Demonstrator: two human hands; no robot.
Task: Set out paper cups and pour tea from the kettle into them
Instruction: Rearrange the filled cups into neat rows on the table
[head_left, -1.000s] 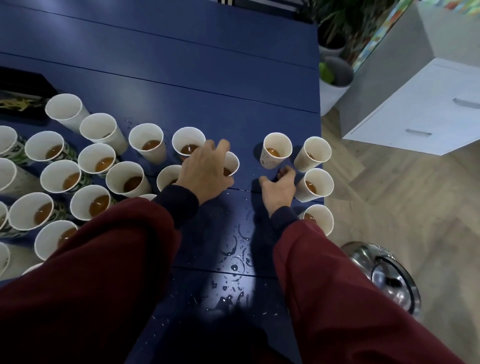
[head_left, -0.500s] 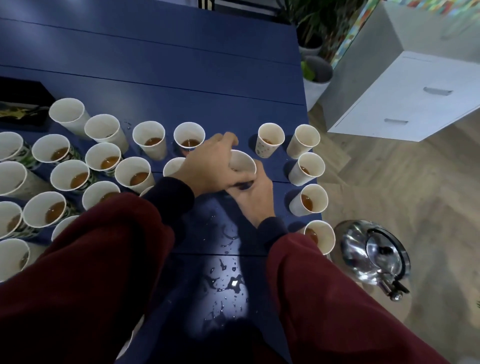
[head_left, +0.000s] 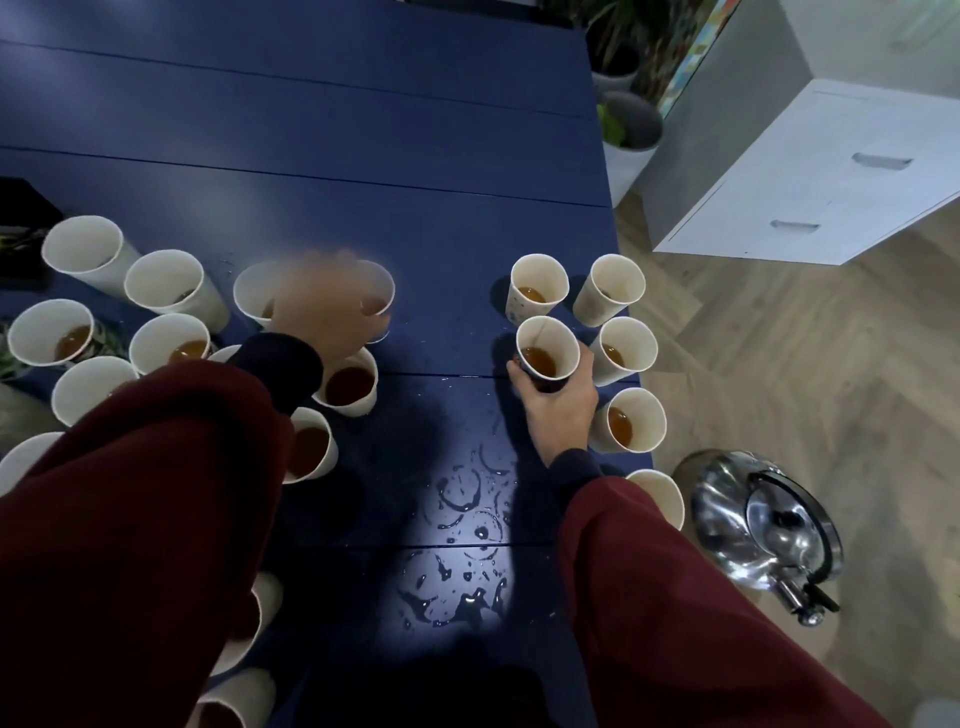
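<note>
While the kettle (head_left: 763, 525) sits on the floor, just off the right edge of the tabletop (head_left: 363, 156) w/ no hand on it, the step in hand reads as arranging filled cups — not pouring.

Right hand (head_left: 558, 415): fingers and thumb curled round the lower wall of a part-filled cup (head_left: 548, 345), upright, tea visible inside. This cup is in the right-side cluster (head_left: 626, 343), just beside its neighbours; resting or lifted — can't tell.

Left hand (head_left: 327, 317): motion-blurred over the cups at centre-left (head_left: 382, 286); grip can't be read.

Most cups show tea; two at far left (head_left: 83, 249) look empty, tho the angle is poor. Near the front edge the tabletop carries puddles and ring marks (head_left: 467, 514).

Next move, est.: seat the held cup level in a free spot, release w/o nudging neighbours. Paper walls probably soft, so light squeeze only. The empties, if truly empty, need the kettle fetched.
</note>
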